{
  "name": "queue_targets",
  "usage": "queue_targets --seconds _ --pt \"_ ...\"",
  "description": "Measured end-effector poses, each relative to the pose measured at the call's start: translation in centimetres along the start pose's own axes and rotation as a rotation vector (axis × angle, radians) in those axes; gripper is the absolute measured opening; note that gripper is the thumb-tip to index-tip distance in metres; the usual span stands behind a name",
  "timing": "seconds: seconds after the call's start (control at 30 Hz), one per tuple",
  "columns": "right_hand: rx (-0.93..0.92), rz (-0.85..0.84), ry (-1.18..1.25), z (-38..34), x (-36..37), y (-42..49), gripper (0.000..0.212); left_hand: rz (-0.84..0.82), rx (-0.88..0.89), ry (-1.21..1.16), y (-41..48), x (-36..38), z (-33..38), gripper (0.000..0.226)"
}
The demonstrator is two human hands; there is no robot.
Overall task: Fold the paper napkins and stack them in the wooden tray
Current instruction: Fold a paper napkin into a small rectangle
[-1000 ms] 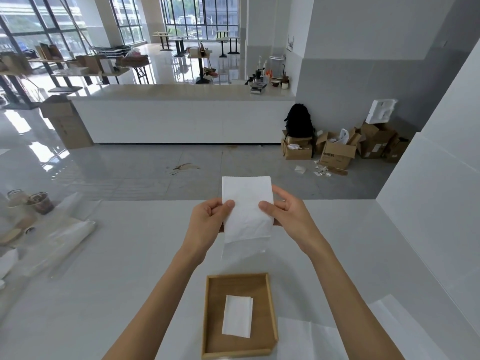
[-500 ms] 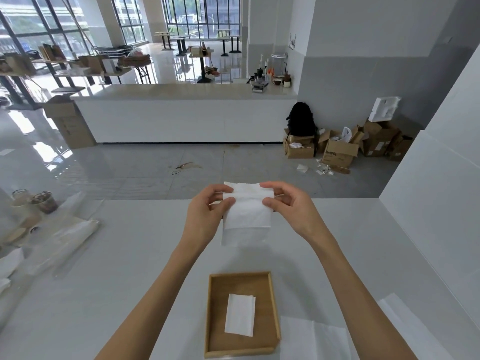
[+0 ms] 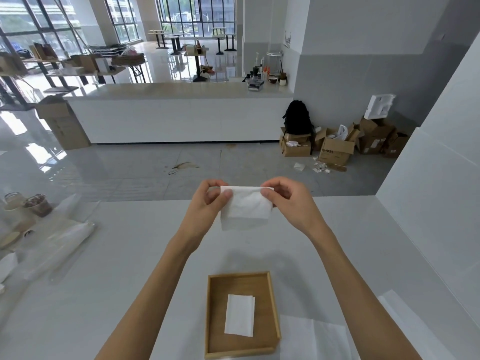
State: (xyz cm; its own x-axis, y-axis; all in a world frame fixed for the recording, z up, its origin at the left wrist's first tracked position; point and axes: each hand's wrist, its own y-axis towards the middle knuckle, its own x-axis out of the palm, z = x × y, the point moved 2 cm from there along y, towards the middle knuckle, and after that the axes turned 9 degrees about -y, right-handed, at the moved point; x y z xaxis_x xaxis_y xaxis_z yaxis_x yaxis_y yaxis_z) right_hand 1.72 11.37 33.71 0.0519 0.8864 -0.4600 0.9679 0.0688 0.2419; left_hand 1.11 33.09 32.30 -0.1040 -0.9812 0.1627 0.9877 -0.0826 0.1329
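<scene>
Since a second ago the soft white paper napkin (image 3: 245,209) has been doubled over: it stood as a tall sheet gripped at mid-height, and now it is a shorter, slightly crinkled rectangle with both hands up at its top corners. It hangs in the centre of the frame, above the far part of the table and well apart from the tray. Its folded edge runs left to right along the top, which is also its long axis, and the loose edges point down, the back layer showing just below the front one.

The left hand (image 3: 207,201) pinches the upper left corner, thumb in front and curled fingers behind. The right hand (image 3: 288,201) pinches the upper right corner the same way.

At lower centre sits the shallow square tray of pale wood (image 3: 211,315), with a narrow folded white napkin (image 3: 239,315) lying flat inside, its long axis running up the frame. Flat unfolded white napkin sheets (image 3: 311,339) lie just right of the tray.

All this rests on a smooth, glossy white tabletop (image 3: 130,255). Crumpled clear plastic wrap (image 3: 59,242) and paper cups (image 3: 39,205) sit at its left edge. Beyond lie a shiny grey tiled floor (image 3: 117,172), a long white counter (image 3: 168,118), and brown cardboard boxes (image 3: 335,149) at upper right.
</scene>
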Motion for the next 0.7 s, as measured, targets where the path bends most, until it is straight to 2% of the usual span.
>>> queue_targets --seconds 0.1,0.2,0.3,0.4,0.47,0.6,0.7 --pt "0.004 0.024 0.072 0.2 -0.5 0.1 0.012 -0.059 -0.129 -0.102 -0.8 0.7 -1.8 0.030" --pt "0.040 0.011 0.093 1.2 -1.0 0.0 0.020 -0.045 -0.163 -0.115 -1.7 1.3 -3.4 0.032" --pt "0.119 -0.188 0.137 2.5 -1.0 -0.7 0.052 0.023 -0.132 -0.087 -1.8 1.7 -3.6 0.035" --pt "0.115 -0.282 0.184 3.4 -0.5 -1.6 0.064 0.089 -0.082 -0.016 -1.6 1.9 -3.2 0.043" --pt "0.102 -0.244 0.247 3.7 -0.2 -1.8 0.054 0.100 -0.033 0.037 -1.5 1.9 -2.9 0.041" --pt "0.092 -0.122 0.234 3.8 0.3 -1.8 0.020 0.099 0.021 0.180 -1.0 1.8 -2.4 0.019" --pt "0.082 -0.094 0.239 3.5 0.2 -1.6 0.016 0.039 -0.018 0.199 -0.8 1.7 -1.8 0.024"
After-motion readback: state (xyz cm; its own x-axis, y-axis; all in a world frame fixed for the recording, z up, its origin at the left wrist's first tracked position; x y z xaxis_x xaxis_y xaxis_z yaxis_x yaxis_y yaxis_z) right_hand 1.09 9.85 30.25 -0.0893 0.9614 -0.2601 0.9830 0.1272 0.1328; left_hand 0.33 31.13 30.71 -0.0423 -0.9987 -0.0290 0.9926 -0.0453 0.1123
